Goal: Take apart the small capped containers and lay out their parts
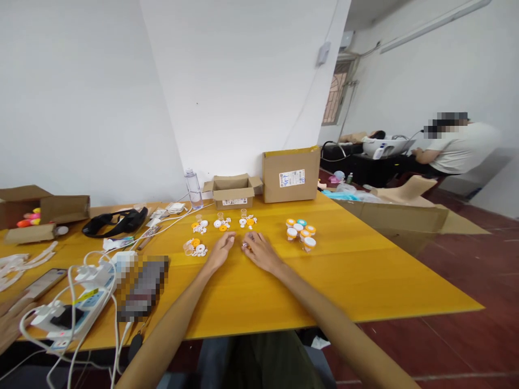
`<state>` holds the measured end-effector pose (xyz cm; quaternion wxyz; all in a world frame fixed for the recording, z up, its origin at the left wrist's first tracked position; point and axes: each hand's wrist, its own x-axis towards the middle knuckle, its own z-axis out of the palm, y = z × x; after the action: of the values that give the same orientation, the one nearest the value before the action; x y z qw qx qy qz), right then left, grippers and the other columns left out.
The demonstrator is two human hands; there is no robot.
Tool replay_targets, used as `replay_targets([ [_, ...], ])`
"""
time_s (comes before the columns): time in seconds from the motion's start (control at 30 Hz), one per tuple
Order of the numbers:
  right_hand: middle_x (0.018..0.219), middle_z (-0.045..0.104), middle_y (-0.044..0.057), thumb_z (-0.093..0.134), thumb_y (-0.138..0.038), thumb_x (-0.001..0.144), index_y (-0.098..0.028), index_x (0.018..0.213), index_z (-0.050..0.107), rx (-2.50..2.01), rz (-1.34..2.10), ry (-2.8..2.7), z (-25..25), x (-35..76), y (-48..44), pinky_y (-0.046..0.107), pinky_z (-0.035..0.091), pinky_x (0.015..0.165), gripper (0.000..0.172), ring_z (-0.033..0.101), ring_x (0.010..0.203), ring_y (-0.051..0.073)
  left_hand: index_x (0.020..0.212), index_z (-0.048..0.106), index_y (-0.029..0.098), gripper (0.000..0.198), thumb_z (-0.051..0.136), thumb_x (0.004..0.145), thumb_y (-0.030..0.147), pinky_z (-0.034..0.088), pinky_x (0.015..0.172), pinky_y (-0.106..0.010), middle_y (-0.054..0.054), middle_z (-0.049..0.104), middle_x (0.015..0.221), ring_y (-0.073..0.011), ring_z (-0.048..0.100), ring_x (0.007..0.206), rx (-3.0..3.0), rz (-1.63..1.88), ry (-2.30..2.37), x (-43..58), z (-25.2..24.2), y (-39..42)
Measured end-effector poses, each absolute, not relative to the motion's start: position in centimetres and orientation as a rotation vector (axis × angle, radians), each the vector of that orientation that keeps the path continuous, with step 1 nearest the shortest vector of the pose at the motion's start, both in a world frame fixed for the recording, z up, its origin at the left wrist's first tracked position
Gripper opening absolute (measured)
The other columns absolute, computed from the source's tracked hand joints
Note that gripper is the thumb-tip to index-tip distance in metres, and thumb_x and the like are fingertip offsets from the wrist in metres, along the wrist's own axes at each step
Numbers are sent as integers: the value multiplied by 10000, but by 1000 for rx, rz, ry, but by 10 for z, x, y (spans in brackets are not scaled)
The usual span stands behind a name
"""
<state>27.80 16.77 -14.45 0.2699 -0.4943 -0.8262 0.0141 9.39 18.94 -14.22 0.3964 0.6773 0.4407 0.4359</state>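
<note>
Four groups of loose parts [200, 249] lie on the desk [344, 281]: three in a row beyond the hands, one left of the left hand [221, 249]. Each group comprises one clear cup [243, 213], one white disc [218, 223], one orange round part [196, 242] and several small white pieces, too fine to count. About seven capped units [308, 242] stand clustered to the right of the right hand [259, 251], some touching; they have white tops with coloured rims, one teal, the others orange, over short clear bodies. The grip of the left hand is partly curled, thumb near the fingers; whether it contains a part cannot be determined. The grip of the right hand is bent downward over a small white part [245, 246] at the fingertips; whether it is pinched or merely touched cannot be determined. Two cardboard boxes stand behind the groups: a small open box [233, 201] with a printed label, and a large closed box [275, 189] whose white label [292, 178] carries print and blue handwriting. None of the lettering is legible.
</note>
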Motion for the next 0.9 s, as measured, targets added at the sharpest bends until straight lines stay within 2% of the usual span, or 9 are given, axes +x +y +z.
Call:
replay_targets([
  [0.27, 1128, 584, 85, 488, -269, 928, -255, 987, 620, -1549, 10, -2049, -154, 313, 182, 384, 433, 884, 145, 506, 1001, 258, 1060, 669, 210, 287, 532, 881, 388, 422, 1052, -404, -64, 697, 1159, -244, 606, 1143, 1744, 1038, 1173, 95, -138, 187],
  [0.47, 1169, 570, 129, 482, -290, 923, -235, 1025, 623, -1749, 26, -1895, -155, 329, 211, 417, 423, 870, 182, 497, 1032, 294, 1066, 676, 224, 281, 539, 878, 381, 420, 1055, -401, -59, 694, 1182, -243, 604, 1146, 1802, 1011, 1185, 95, -137, 183],
  [0.73, 1104, 605, 142, 506, -283, 903, -244, 1001, 651, -1814, 15, -1820, -154, 333, 261, 437, 425, 847, 179, 515, 1004, 306, 1045, 692, 233, 280, 545, 877, 401, 437, 1043, -399, -57, 703, 1166, -239, 615, 1126, 1872, 1059, 1152, 95, -141, 181],
  [0.9, 1153, 600, 166, 499, -276, 907, -223, 1032, 648, -1837, -8, -1806, -149, 331, 279, 433, 428, 842, 202, 517, 1035, 319, 1059, 688, 230, 288, 549, 878, 406, 445, 1037, -397, -63, 706, 1162, -236, 622, 1113, 1859, 1071, 1158, 95, -146, 183],
])
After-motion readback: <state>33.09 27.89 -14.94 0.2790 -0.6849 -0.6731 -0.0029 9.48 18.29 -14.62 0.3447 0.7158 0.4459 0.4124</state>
